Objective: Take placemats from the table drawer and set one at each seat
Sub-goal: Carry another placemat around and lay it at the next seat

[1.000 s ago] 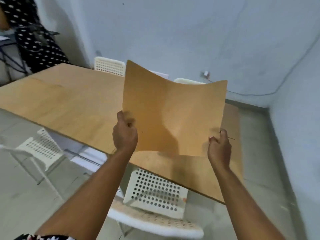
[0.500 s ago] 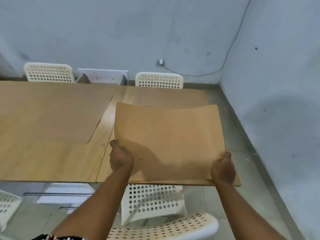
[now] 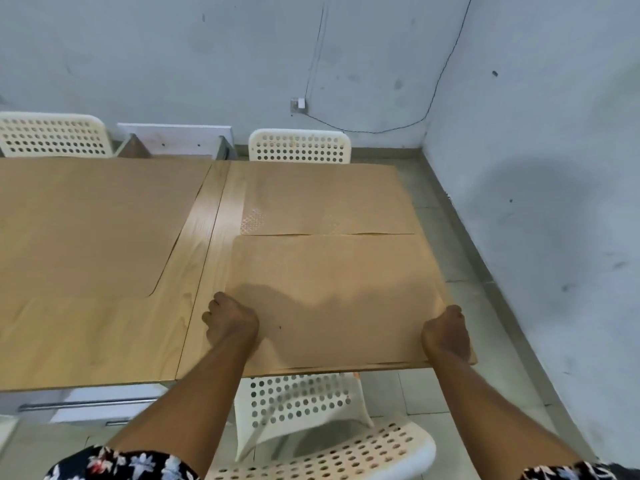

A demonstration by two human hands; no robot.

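A tan placemat [image 3: 332, 292] lies flat on the near right end of the wooden table [image 3: 194, 265]. My left hand [image 3: 230, 320] grips its near left edge and my right hand [image 3: 446, 332] grips its near right corner. A second placemat [image 3: 322, 199] lies just beyond it at the far right seat. A third placemat [image 3: 86, 226] covers the left part of the table. An open white drawer [image 3: 176, 142] sticks out past the table's far edge.
White perforated chairs stand at the far side [image 3: 299, 147] and far left [image 3: 52, 135], and one is tucked under the near edge [image 3: 301, 407] right below my hands. A grey wall closes in on the right. Tiled floor runs beside the table's right end.
The placemat, held up and curved in the air a second ago, has come down and now lies flat on the table's near right end. My view turned to face that end squarely.
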